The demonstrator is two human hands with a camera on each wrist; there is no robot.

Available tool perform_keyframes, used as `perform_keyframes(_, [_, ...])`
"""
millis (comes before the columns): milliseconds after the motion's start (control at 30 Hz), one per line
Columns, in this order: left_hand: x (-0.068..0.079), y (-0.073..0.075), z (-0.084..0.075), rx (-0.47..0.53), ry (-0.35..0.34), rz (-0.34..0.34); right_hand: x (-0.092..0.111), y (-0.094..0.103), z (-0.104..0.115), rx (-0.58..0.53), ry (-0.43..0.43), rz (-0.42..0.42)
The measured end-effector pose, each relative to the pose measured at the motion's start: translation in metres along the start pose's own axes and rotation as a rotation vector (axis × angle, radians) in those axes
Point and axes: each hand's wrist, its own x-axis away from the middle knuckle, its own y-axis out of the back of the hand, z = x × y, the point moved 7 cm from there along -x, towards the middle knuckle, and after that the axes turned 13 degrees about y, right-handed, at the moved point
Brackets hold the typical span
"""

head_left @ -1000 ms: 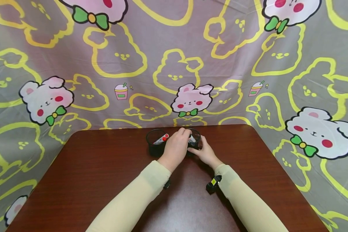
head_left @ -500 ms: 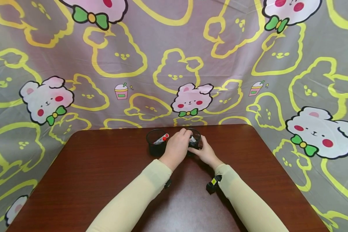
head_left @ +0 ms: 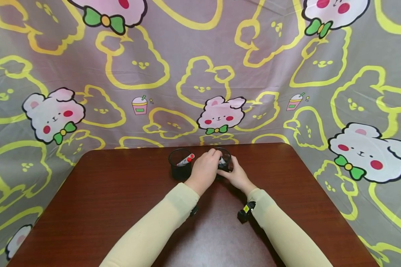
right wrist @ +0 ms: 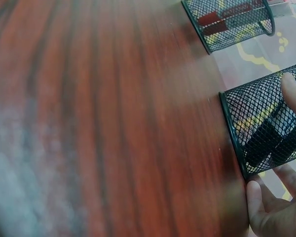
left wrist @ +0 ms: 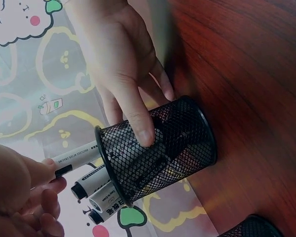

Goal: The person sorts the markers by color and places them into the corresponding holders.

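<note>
A black mesh pen holder (left wrist: 185, 136) stands at the back middle of the table. My right hand (head_left: 238, 176) grips it from the right, thumb (left wrist: 144, 131) on the near side and the other fingers around the far side. Over its mouth my left hand (head_left: 205, 170) pinches a white whiteboard marker (left wrist: 78, 154) between thumb and fingers, one end inside the rim. Two more black-ended markers (left wrist: 91, 183) lean in the same holder, jutting out past the rim. Dark marker parts show through the mesh in both wrist views.
Just left stands a second black mesh pen holder (head_left: 181, 172) with red-ended markers (head_left: 186, 160) in it. A patterned cloth (head_left: 167, 122) hangs right behind the brown table's (head_left: 113, 200) back edge and along both sides.
My left hand has shifted very slightly right at the holder's mouth, still pinching the marker. The right hand and both pen holders have stayed in place.
</note>
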Motion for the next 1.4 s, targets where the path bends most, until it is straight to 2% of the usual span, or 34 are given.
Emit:
perform_keyframes(533, [0.0, -0.01, 0.003, 0.013, 0.0, 0.021, 0.0, 0.0, -0.002, -0.014, -0.021, 0.005])
perform_keyframes(733, [-0.001, -0.015, 0.002, -0.017, -0.005, 0.033, 0.0, 0.0, -0.001, -0.008, -0.008, 0.008])
perform_keyframes(967, [-0.001, -0.016, 0.002, -0.024, -0.014, 0.016, 0.0, 0.0, 0.0, 0.004, -0.013, 0.011])
perform_keyframes(1400, [-0.003, -0.023, 0.003, -0.028, -0.01, 0.054, 0.0, -0.001, -0.002, 0.001, -0.021, 0.014])
